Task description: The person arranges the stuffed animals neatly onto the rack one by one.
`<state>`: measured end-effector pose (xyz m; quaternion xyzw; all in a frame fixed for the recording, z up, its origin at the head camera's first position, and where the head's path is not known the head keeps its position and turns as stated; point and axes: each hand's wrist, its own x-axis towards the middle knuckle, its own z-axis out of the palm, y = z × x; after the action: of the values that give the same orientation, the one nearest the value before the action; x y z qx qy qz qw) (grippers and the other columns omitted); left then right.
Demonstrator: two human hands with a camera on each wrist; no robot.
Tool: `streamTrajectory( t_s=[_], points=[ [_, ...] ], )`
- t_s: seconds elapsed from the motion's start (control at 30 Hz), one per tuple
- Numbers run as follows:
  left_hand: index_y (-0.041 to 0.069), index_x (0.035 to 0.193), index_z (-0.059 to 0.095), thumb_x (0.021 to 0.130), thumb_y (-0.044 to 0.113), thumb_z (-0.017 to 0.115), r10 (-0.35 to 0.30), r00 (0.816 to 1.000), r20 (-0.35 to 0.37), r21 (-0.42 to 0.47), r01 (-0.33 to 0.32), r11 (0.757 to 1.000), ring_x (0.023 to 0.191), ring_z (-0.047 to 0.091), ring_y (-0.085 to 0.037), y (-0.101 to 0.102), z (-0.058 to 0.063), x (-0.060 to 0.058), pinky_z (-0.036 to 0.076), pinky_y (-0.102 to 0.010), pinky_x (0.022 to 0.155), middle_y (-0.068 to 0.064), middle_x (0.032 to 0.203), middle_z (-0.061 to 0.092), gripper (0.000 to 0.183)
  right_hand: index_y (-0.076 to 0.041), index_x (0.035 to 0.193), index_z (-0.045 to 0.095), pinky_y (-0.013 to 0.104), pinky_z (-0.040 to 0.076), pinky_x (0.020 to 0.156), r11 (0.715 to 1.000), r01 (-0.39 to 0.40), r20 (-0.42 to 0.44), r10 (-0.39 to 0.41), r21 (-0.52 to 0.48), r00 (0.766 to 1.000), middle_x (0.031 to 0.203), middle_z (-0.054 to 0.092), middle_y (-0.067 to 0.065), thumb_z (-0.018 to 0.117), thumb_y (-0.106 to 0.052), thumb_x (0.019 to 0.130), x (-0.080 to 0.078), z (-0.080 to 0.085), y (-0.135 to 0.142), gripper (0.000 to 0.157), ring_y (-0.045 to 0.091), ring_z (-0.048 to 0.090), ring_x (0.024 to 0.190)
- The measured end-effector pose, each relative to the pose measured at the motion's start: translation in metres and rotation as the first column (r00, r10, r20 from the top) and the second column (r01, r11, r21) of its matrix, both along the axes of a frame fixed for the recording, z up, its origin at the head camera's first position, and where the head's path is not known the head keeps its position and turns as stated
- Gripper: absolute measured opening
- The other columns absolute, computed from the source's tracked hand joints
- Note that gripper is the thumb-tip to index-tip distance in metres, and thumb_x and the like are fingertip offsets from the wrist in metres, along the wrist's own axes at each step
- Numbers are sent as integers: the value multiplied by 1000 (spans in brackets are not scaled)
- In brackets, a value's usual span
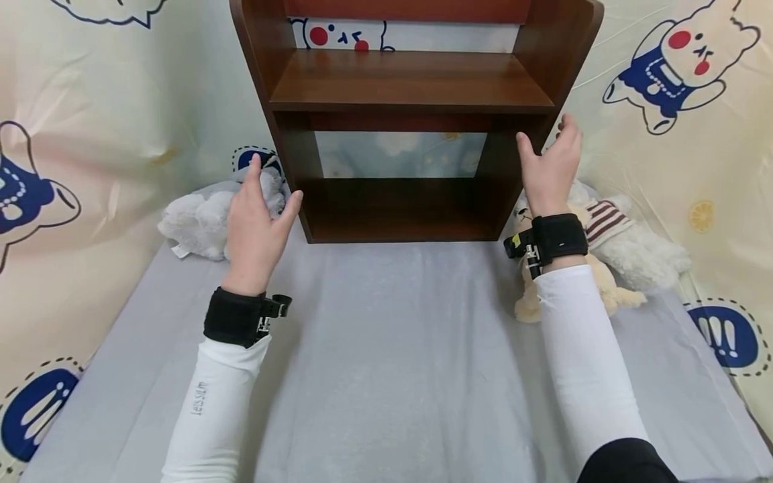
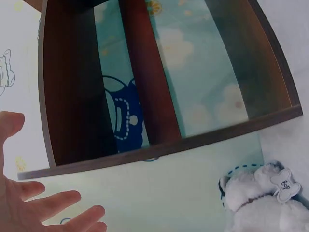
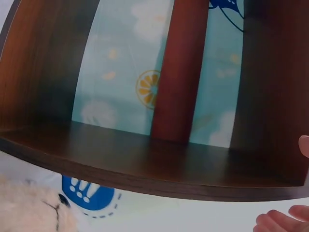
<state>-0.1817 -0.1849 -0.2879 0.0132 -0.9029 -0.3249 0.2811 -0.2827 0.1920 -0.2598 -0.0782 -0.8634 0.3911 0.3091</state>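
A dark brown wooden shelf unit [image 1: 410,82] stands upright at the back, with two open levels in the head view. My left hand [image 1: 256,228] is beside its left side, fingers extended and thumb spread apart, holding nothing. On the opposite side, my right hand [image 1: 551,173] is raised close to the right panel, its thumb apart from the fingers and its palm without any object. The left wrist view has the left fingers [image 2: 58,203] near the shelf's side edge. At the lower right corner of the right wrist view, the right fingers [image 3: 277,222] appear just past the wood.
A grey plush toy [image 1: 202,218] lies left of the shelf, partly behind my left hand. To the right, a tan plush toy [image 1: 604,278] and a white one in a striped top [image 1: 643,251] lie together. Grey cloth [image 1: 392,349] covers the surface; patterned curtains [image 1: 694,194] surround it.
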Motion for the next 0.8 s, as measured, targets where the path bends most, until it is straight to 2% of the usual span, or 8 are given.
streamTrajectory(
  t_s=[0.17, 0.4, 0.57, 0.8],
  points=[
    [12, 147, 20, 91, 40, 56, 5, 1000, -27, 23, -4, 1000, 125, 38, -38, -6, 0, -1, 31, -54, 103, -14, 146, 36, 72, -9, 143, 24, 22, 30, 106, 995, -51, 29, 53, -90, 998, 144, 34, 8, 54, -44, 90, -8, -2, 3, 70, 15, 34, 129],
    [11, 147, 20, 91, 40, 54, 43, 999, -11, 4, -43, 999, 121, 42, -39, -14, 0, -5, 34, -55, 98, -16, 142, 41, 72, -15, 141, 27, 27, 32, 107, 958, -139, 45, 155, -251, 987, 143, 37, 5, 54, -38, 92, -18, -4, 6, 60, 14, 37, 128],
    [12, 147, 19, 91, 42, 53, 69, 998, 15, 0, -69, 998, 123, 40, -38, -23, 0, -5, 32, -55, 101, -17, 142, 41, 72, -13, 142, 23, 30, 31, 108, 958, -167, 98, 193, -232, 976, 146, 34, 7, 49, -37, 95, -22, -7, 5, 59, 16, 37, 129],
    [15, 148, 16, 92, 45, 50, 76, 996, 52, -12, -75, 997, 125, 39, -39, -31, 0, -4, 32, -57, 101, -16, 145, 38, 72, -11, 141, 21, 29, 29, 109, 966, -148, 149, 181, -213, 972, 147, 33, 8, 37, -33, 99, -26, -6, 5, 50, 15, 35, 131]
  ],
)
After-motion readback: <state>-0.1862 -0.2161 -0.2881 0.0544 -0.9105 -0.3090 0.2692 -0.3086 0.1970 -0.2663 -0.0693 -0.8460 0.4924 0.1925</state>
